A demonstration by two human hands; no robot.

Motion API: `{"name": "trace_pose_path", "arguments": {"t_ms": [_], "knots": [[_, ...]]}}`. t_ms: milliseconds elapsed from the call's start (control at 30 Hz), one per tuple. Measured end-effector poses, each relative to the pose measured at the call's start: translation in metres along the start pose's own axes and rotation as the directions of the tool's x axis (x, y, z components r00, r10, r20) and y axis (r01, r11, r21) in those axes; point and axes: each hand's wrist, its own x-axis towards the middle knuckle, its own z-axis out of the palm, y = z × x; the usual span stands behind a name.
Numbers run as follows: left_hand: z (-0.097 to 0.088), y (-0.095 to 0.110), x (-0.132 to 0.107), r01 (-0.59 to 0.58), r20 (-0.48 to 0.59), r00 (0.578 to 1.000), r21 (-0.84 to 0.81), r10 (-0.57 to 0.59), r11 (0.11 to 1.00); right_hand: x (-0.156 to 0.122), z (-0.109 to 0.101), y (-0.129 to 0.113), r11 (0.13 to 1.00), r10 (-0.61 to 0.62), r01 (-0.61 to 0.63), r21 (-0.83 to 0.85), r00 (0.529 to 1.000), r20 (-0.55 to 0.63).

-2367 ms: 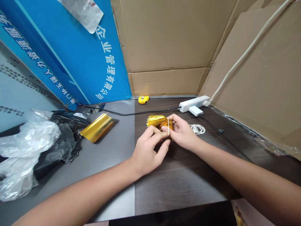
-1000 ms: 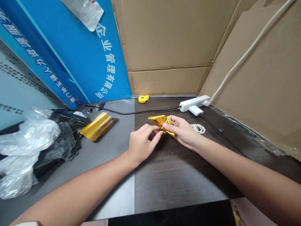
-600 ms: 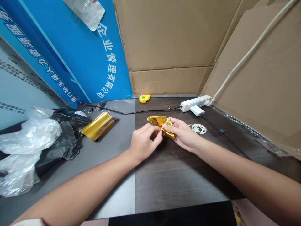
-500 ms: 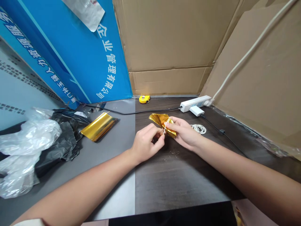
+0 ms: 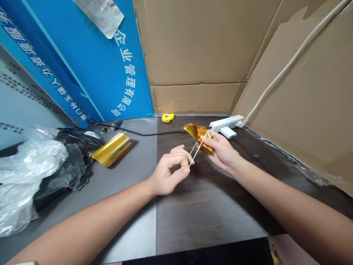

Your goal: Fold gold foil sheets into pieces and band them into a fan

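Observation:
My right hand (image 5: 223, 150) pinches a fanned bundle of gold foil sheets (image 5: 196, 131) at its narrow middle, above the dark table. A white rubber band (image 5: 197, 150) crosses the foil and runs in two taut strands down to my left hand (image 5: 171, 171). The thumb and bent fingers of that hand are closed on the band's near end, a short way left of the foil. Another stack of gold foil sheets (image 5: 113, 150) lies curled on the grey part of the table to the left.
Crumpled clear plastic (image 5: 35, 158) and black plastic bags (image 5: 68, 169) lie at the left. A yellow tape measure (image 5: 168, 117) sits at the back, near a white power strip (image 5: 227, 123) with a plugged-in adapter (image 5: 228, 132). Cardboard walls (image 5: 193, 44) stand behind and right.
My left hand has drawn away from the foil, pulling the band into two longer strands. My right hand and the bundle moved slightly up and right, now covering most of the white coil.

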Motion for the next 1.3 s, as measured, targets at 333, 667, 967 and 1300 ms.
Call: {"name": "trace_pose_path", "arguments": {"t_ms": [333,667,967,1300], "knots": [[0.008,0.001,0.006,0.153,-0.122,0.929,-0.735,-0.351,0.66,0.003,0.0,0.0,0.989,-0.148,0.149,0.012,0.986,-0.079],[-0.001,0.004,0.016,0.229,0.036,0.858,-0.92,-0.513,0.318,-0.007,0.012,0.004,0.992,-0.098,0.099,0.079,0.995,-0.014],[0.01,0.007,0.021,0.189,-0.119,0.756,-0.902,-0.644,0.389,-0.013,0.019,0.007,0.99,-0.039,0.037,0.134,0.999,0.011],[0.014,-0.006,0.028,0.144,-0.155,0.611,-0.942,-0.776,0.302,-0.015,0.024,0.013,0.988,-0.156,0.154,0.03,0.982,0.107]]}}
